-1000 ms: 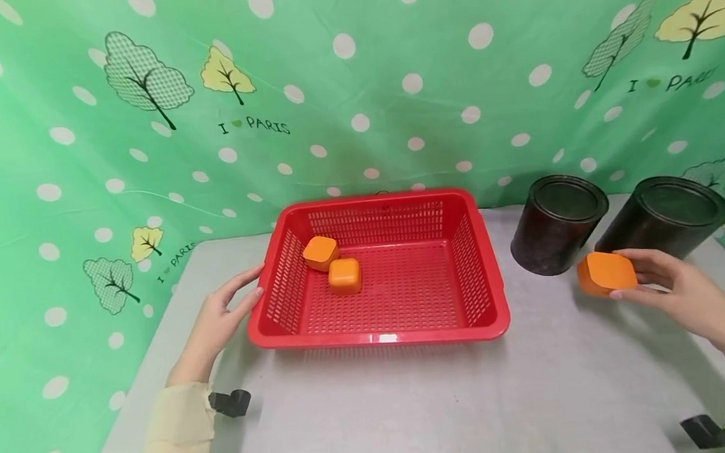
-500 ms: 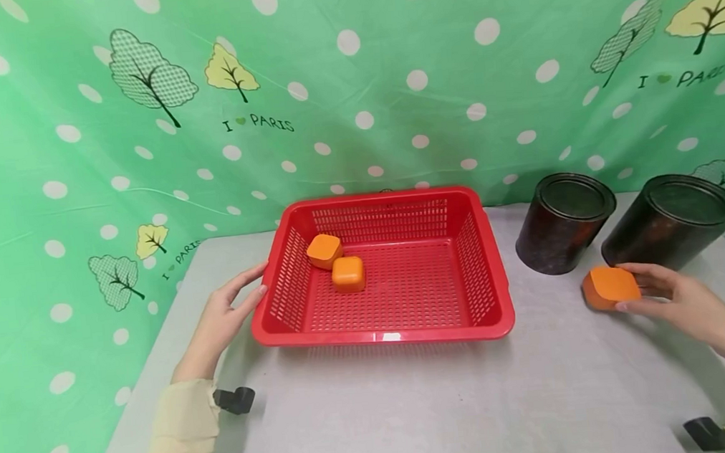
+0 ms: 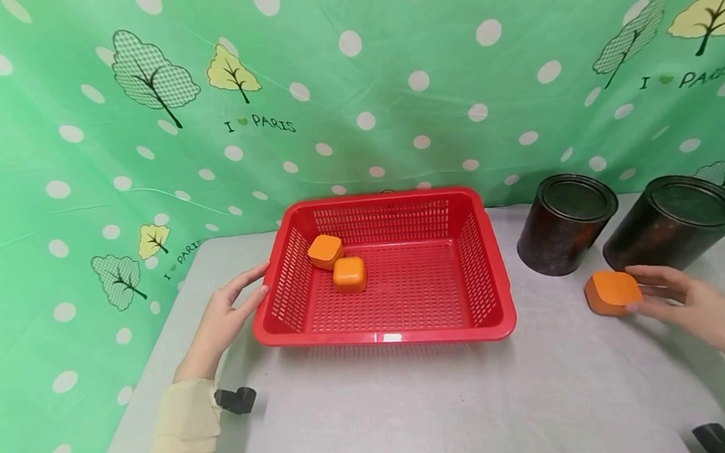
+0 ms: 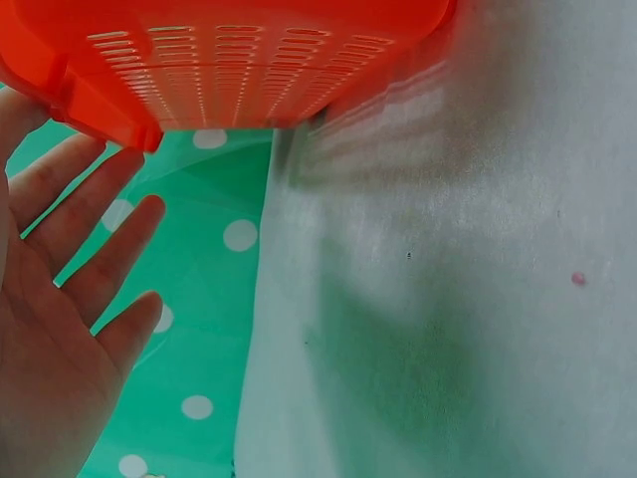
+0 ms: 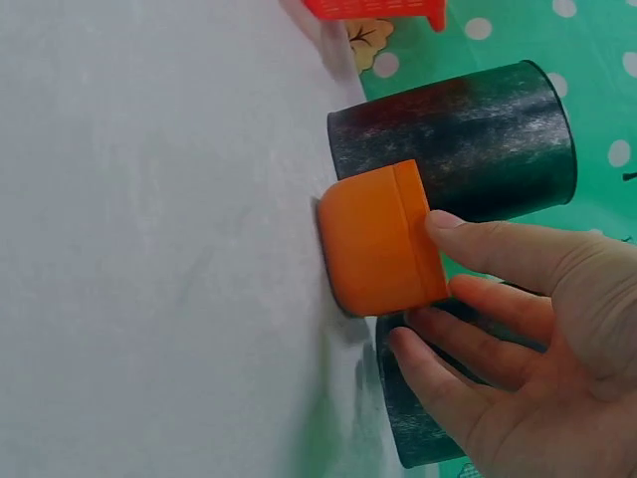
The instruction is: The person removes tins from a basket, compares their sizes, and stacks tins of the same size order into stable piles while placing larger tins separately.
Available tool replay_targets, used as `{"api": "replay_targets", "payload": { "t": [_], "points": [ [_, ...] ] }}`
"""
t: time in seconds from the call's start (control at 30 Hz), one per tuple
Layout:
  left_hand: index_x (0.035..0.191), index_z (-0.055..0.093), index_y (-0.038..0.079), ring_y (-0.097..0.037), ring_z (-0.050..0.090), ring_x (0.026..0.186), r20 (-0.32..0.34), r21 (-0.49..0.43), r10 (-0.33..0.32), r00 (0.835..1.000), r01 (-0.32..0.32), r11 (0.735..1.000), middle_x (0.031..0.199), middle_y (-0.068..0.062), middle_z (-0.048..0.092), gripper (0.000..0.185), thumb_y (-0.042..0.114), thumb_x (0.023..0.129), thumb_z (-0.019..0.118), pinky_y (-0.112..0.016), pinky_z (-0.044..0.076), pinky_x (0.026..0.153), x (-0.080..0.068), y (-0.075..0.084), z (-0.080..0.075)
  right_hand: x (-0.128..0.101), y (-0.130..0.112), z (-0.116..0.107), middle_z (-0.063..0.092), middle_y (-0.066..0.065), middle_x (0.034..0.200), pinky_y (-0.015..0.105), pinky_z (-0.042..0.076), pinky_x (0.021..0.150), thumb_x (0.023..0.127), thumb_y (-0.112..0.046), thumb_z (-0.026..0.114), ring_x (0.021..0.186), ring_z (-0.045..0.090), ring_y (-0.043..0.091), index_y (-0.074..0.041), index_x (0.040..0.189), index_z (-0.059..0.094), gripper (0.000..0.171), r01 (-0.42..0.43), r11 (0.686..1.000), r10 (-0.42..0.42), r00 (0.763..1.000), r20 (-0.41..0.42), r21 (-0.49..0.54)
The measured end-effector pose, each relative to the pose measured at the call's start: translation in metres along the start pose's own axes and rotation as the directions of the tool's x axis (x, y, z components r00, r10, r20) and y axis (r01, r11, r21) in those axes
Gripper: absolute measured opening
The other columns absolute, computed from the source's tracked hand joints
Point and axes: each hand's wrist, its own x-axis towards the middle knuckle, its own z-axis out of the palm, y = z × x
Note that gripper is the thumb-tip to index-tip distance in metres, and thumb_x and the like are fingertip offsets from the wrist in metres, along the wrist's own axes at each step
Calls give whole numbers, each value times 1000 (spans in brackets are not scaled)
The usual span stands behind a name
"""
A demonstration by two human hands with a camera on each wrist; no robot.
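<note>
A red mesh basket (image 3: 385, 338) stands mid-table with two orange boxes (image 3: 325, 250) (image 3: 349, 274) in its far left corner. My left hand (image 3: 234, 310) lies flat on the table with straight fingers against the basket's left rim; in the left wrist view the open palm (image 4: 70, 299) sits just beside the basket corner (image 4: 249, 60). A third orange box (image 3: 613, 291) rests on the table at the right, in front of two black cans. My right hand (image 3: 662, 294) holds it, with thumb and fingers (image 5: 468, 299) on opposite sides of its lid end (image 5: 378, 244).
Two black cylindrical cans (image 3: 563, 223) (image 3: 669, 221) stand at the back right, just behind the right hand. A green dotted cloth hangs behind the grey table (image 3: 417, 409). Bare tabletop lies in front of the basket and between basket and cans.
My right hand has lowered the orange box from in front of the cans onto the table. The left hand and the basket have stayed put.
</note>
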Motion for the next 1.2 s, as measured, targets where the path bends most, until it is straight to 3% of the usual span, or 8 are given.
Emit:
{"api": "replay_targets", "payload": {
  "t": [0.03,0.1,0.17,0.47,0.67,0.9,1.2],
  "points": [
    [149,48,21,-34,33,149,-1,-1,2,1000,-2,1000,153,-10,49,54,41,100,59,-65,25,119,0,0,0,0,1,0,62,2,130,19,56,71,92,-27,72,107,63,13,11,142,40,71,12,1000,-12,1000,-14,21],
    [149,48,21,-34,33,149,-4,-1,5,1000,-5,1000,153,-10,49,54,40,100,59,-65,25,120,0,0,0,-1,2,-2,54,-28,116,4,46,64,92,-26,72,95,53,-17,11,141,41,69,39,998,-36,998,-45,52],
    [149,48,22,-35,33,149,-2,-3,4,1000,-4,1000,153,-10,48,54,40,100,59,-66,25,119,0,0,0,-2,2,-3,37,-45,106,0,43,65,92,-25,73,89,36,-33,10,139,42,66,65,994,-58,995,-77,90],
    [149,47,22,-35,32,150,3,-8,-9,1000,9,1000,154,-11,48,55,42,99,59,-67,24,119,-1,0,0,-8,-10,-8,34,-41,106,1,40,62,97,-29,66,87,33,-29,7,143,40,64,30,997,-21,993,-117,78],
    [149,48,21,-35,33,149,-4,-4,0,1000,0,1000,153,-11,49,55,41,99,59,-67,25,119,-1,0,0,-13,-24,-12,44,-45,108,0,44,65,96,-19,67,91,44,-30,4,139,45,53,111,985,-92,985,-143,131],
    [149,49,20,-37,33,148,-11,0,12,1000,-12,1000,153,-13,49,53,39,100,59,-67,26,118,-1,0,0,-15,-47,-14,50,-43,111,0,44,67,95,-19,69,93,50,-28,-10,135,52,45,144,978,-121,981,-150,152],
    [149,48,21,-35,34,149,-5,-1,8,1000,-8,1000,153,-12,49,55,41,99,59,-67,26,118,-2,1,-1,-13,-83,-11,61,-33,117,-2,46,78,91,-2,69,101,60,-18,-12,134,58,45,284,919,-244,954,-172,274]
  ]
}}
